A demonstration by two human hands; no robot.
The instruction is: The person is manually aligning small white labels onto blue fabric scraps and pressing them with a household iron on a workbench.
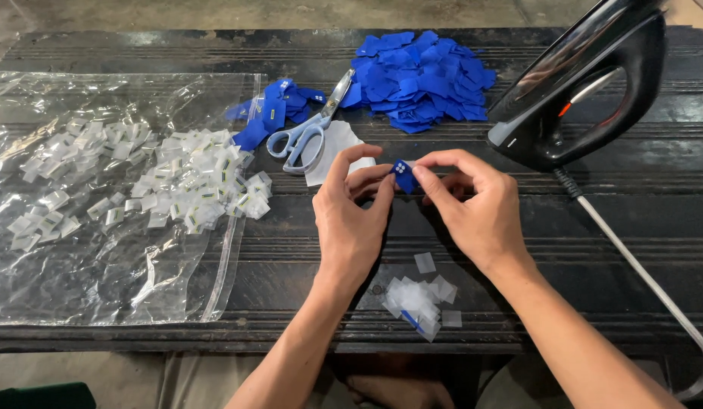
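Blue cloth, cut to a small square tag, is pinched between both hands above the middle of the dark grooved table. The tag is deep blue with a pale mark or two on its face, too small to make out, and it stands nearly upright with its lower corner pointing down. The left hand grips it from the left with thumb and forefinger closed on its edge, the other fingers curled loosely behind; the right hand grips it from the right, its fingers likewise clenched on the tag. Just behind the tag lies a white paper scrap, and on that scrap rest the grey-handled scissors, blades pointing away from the person. Further behind the tag is a big heap of blue pieces, with a smaller cluster of blue pieces to the left of the scissors. Left of the tag, a clear plastic bag is spread flat, carrying many small white packets. Right of the tag stands a black iron, its cord running toward the near table edge. Nearer the person than the tag sits a little pile of clear wrappers.
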